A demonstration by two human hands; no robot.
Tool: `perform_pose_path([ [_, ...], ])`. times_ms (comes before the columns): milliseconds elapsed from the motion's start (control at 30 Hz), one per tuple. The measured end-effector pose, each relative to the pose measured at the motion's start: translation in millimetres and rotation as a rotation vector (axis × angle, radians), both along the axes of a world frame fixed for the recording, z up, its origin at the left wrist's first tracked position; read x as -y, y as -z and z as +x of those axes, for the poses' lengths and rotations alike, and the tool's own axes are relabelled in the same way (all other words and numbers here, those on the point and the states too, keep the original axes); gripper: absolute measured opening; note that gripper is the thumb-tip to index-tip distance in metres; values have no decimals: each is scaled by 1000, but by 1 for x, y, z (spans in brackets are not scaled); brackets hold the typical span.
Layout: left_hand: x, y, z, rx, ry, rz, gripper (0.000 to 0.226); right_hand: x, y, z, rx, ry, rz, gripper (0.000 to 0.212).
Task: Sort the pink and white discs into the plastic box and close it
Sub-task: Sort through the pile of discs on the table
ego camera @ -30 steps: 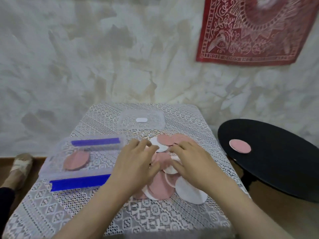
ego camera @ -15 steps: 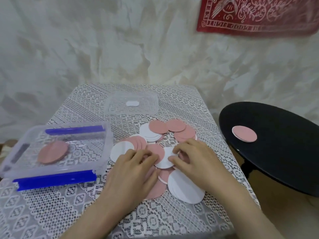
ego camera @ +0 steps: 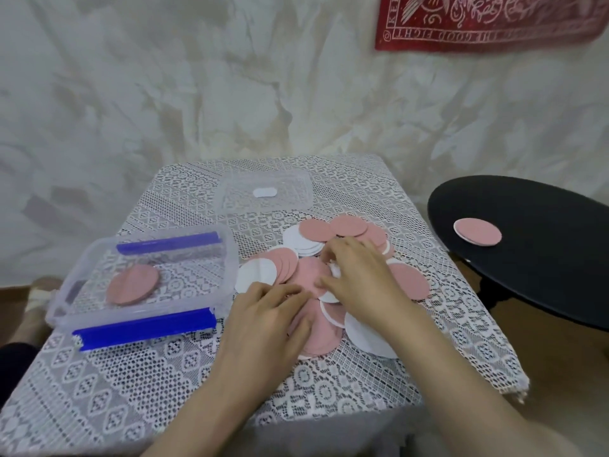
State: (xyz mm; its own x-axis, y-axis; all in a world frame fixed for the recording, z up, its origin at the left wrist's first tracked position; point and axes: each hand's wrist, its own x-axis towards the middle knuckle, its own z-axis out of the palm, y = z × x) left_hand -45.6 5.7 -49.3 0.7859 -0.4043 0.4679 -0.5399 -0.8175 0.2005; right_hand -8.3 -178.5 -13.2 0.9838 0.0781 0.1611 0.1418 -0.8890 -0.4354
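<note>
Beside the plastic box (ego camera: 231, 275), the left hand (ego camera: 263, 324) lay flat-fingered on the discs (ego camera: 408, 282); the right hand (ego camera: 362, 278) curled over them, grip unclear.

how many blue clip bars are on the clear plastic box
2. One blue plastic clip bar runs along the far long side of the clear plastic box. The other blue clip bar runs along its near long side. Both are in plain view.

Bare left grip (ego camera: 263, 321), bare right grip (ego camera: 359, 275), bare forearms (ego camera: 204, 407), dark garment (ego camera: 14, 361) lower-left
</note>
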Motion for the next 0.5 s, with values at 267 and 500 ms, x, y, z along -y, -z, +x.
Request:
perform_pose_path([
  [267, -8, -3, -6, -101, -44, -39, 40, 12, -6, -9, 134, 48, 288, 4],
  [500, 0, -23, -19, -248, -89, -219, 47, 16, -13, -31, -13, -60, 597, 12],
])
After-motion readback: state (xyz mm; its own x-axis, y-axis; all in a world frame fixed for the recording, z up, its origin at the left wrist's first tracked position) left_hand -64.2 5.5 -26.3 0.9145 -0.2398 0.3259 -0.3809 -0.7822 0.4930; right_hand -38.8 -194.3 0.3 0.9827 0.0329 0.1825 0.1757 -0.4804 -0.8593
